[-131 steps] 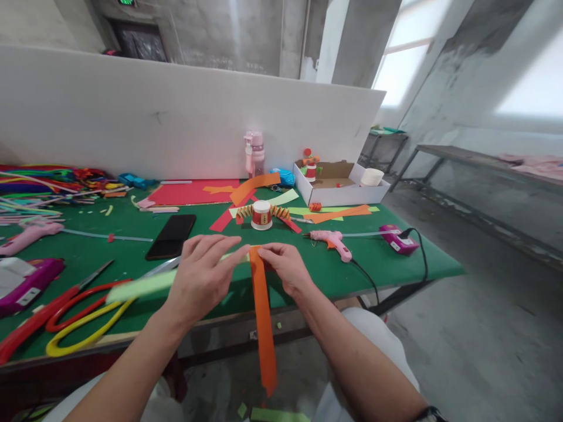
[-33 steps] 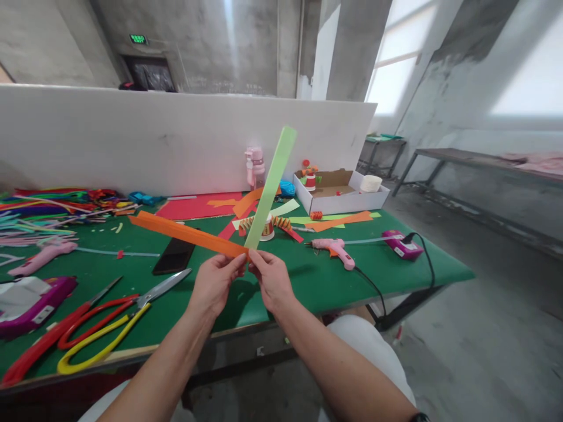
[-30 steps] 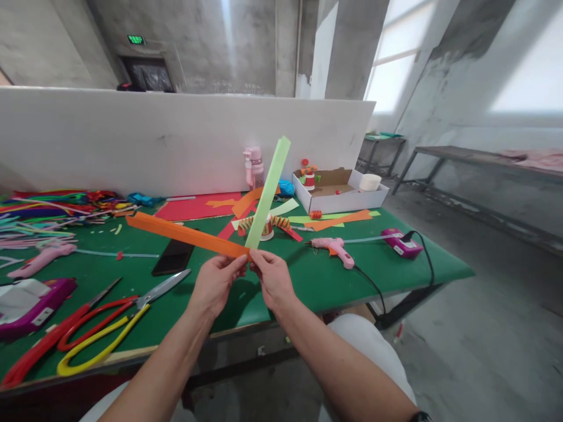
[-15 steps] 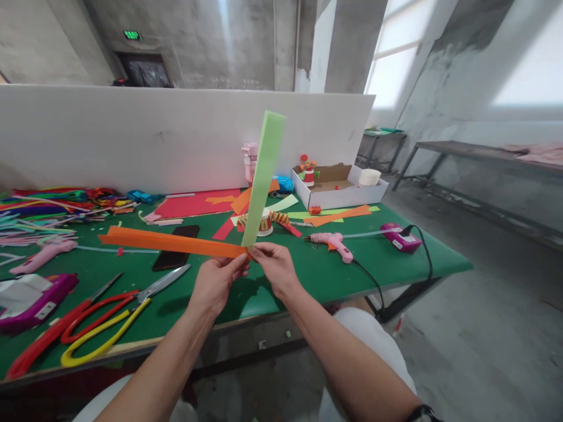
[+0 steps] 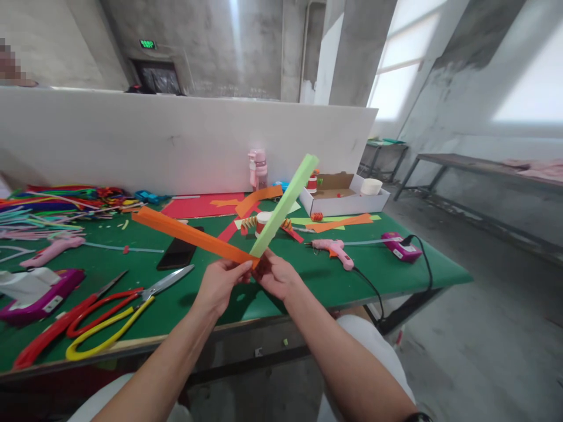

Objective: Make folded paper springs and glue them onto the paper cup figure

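An orange paper strip (image 5: 189, 233) and a light green paper strip (image 5: 288, 202) meet at one end between my fingers, forming a wide V above the table. My left hand (image 5: 222, 282) is closed, its thumb pressing on the joined end from the orange side. From the other side my right hand (image 5: 278, 274) pinches the same corner, with its fingertips partly behind the paper. Just behind the green strip stands a small white and red paper cup (image 5: 263, 221) with folded paper springs (image 5: 248, 225) at its sides.
On the green table (image 5: 303, 293), scissors (image 5: 132, 305) and a black phone (image 5: 179, 251) lie left. A pink glue gun (image 5: 334, 251) with its cord lies right. Behind are a white cardboard box (image 5: 347, 205), a pink bottle (image 5: 258, 170), red paper (image 5: 197, 206) and pipe cleaners (image 5: 57, 205).
The green strip has tipped from nearly upright toward the right, and the orange strip's free end has risen. Both hands still pinch the corner, turned slightly. The view has shifted a little.
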